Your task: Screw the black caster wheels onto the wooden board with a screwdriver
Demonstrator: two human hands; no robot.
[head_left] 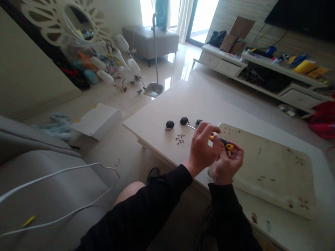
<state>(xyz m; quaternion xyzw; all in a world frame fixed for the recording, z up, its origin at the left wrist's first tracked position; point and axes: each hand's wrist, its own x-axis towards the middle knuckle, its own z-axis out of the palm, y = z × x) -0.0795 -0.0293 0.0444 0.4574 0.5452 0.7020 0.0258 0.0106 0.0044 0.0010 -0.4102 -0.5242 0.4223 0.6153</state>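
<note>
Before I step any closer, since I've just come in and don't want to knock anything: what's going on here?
A person is holding a yellow-and-black screwdriver over a white table. The right hand has the handle end; the left hand is farther forward, its grip partly hidden. The shaft points toward three dark rounded pieces, one partly behind the left hand. Small screws lie loose nearby, and a pale panel lies to the right.

Fingers hold screwdriver; casters, apparently
</note>
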